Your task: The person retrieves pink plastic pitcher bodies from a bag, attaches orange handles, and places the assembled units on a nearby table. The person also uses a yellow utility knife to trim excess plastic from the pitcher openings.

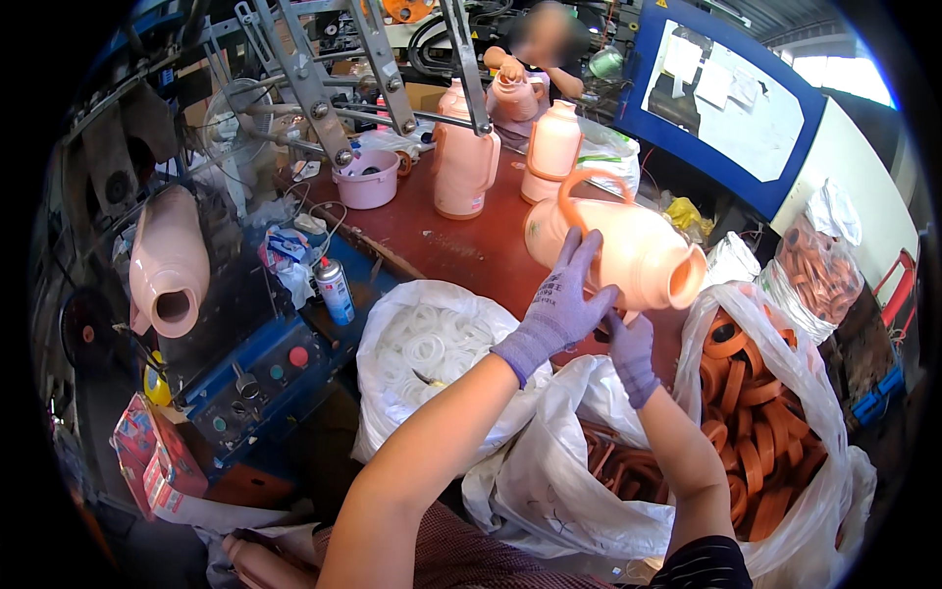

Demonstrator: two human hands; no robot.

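Over the table I hold a pink thermos flask casing (620, 245) tilted on its side, its round open mouth toward the right. An orange-brown strap handle (579, 185) arches over its upper side. My left hand (564, 302), in a purple-grey glove, lies against the casing's near side with fingers extended along it and thumb toward the neck. Below the neck, my gloved right hand (633, 358) has its fingertips pressed at the casing's underside; part of those fingers is hidden. Just beneath my hands are open white sacks, one with orange-brown plastic parts (623, 463).
Standing pink casings (465, 162) and a pink tub (367, 181) occupy the red-brown table (407, 236). Bags hold clear rings (429, 339) and orange-brown rings (760, 422). Left, another casing (169, 257) sits on a machine by a control box (257, 388). A person (538, 59) works opposite.
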